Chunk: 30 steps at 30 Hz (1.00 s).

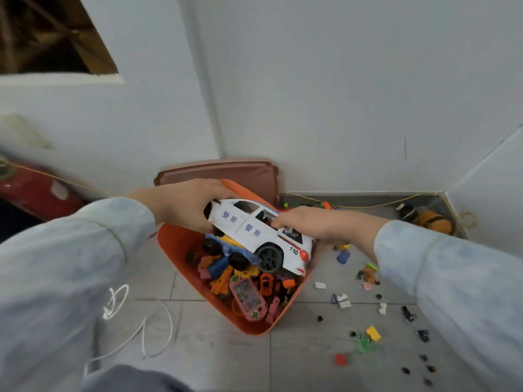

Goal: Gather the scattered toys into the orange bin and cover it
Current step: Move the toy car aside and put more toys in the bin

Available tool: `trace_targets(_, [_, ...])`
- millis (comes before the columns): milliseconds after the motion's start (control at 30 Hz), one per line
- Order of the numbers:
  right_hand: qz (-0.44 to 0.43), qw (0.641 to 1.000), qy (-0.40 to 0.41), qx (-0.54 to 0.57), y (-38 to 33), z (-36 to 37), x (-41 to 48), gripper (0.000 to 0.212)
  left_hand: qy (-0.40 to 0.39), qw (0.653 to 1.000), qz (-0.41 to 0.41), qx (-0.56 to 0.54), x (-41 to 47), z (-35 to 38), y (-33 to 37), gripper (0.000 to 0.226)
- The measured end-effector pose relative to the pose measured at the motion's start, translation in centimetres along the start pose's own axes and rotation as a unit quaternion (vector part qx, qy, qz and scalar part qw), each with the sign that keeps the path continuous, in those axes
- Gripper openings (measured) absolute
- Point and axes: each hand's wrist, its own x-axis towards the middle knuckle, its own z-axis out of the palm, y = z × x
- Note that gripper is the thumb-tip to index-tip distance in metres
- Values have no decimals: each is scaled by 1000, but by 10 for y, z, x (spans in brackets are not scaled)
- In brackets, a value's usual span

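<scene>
Orange bin (173,244) on floor, part-filled with toys, uncovered. White police car (254,233) held just above bin, nose tilted down. Left hand (184,205) grips its rear; right hand (319,222) curls over its roof. Lid (226,172) stands behind bin. Small toys (373,333) lie scattered beside bin.

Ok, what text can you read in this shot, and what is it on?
"警察": printed twice in blue on the side of the white toy police car.
"110": on the same car, beside its front wheel.
The dark emblem on its bonnet is too blurred to read.
</scene>
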Motion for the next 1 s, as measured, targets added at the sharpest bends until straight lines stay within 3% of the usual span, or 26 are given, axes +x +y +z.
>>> trace_targets(100, [57, 996, -67, 25, 0, 23, 14, 45, -70, 995, -77, -2, -8, 7, -16, 71])
trace_targets(300, [102, 987, -127, 8, 8, 60, 45, 32, -141, 983, -114, 0, -16, 38, -40, 65])
trace_targets(433, [111, 986, -117, 37, 10, 85, 65, 25, -187, 972, -140, 30, -20, 58, -54, 68])
trace_targets(533, [94, 991, -90, 19, 8, 94, 77, 45, -156, 975, -158, 27, -23, 70, -67, 70])
trace_targets(633, [65, 993, -77, -67, 6, 91, 80, 55, -127, 979, -158, 8, -22, 69, -71, 65])
trace_targets(833, [15, 994, -18, -109, 11, 61, 80, 43, -67, 986, -150, -11, -7, 65, -63, 59])
trace_targets(1000, [-62, 977, 94, -180, 21, 22, 61, 44, -12, 991, -126, -39, 24, 60, -32, 57])
